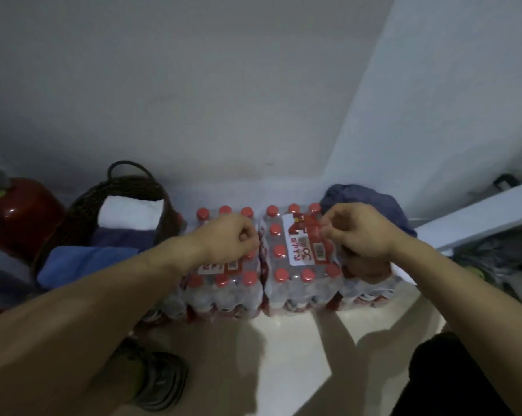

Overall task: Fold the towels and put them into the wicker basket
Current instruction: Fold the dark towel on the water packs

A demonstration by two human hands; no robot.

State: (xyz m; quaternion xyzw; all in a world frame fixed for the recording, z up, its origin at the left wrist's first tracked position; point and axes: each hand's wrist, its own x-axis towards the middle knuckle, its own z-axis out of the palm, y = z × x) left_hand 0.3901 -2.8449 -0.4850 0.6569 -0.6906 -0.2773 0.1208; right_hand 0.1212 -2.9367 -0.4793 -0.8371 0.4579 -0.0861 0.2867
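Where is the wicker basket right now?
In the head view, the wicker basket stands at left against the wall, between the red fire extinguisher and the bottled water packs.

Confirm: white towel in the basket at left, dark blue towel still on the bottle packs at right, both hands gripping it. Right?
Not quite. The head view shows both hands, left hand and right hand, curled over the bottle packs and holding nothing. The white towel is in the basket; the dark blue towel lies behind, ungripped.

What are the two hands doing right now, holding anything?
Left hand: fingers curled into a fist, holding nothing visible.
Right hand: fingers curled, nothing visible in it.
Both hover over the bottle packs.
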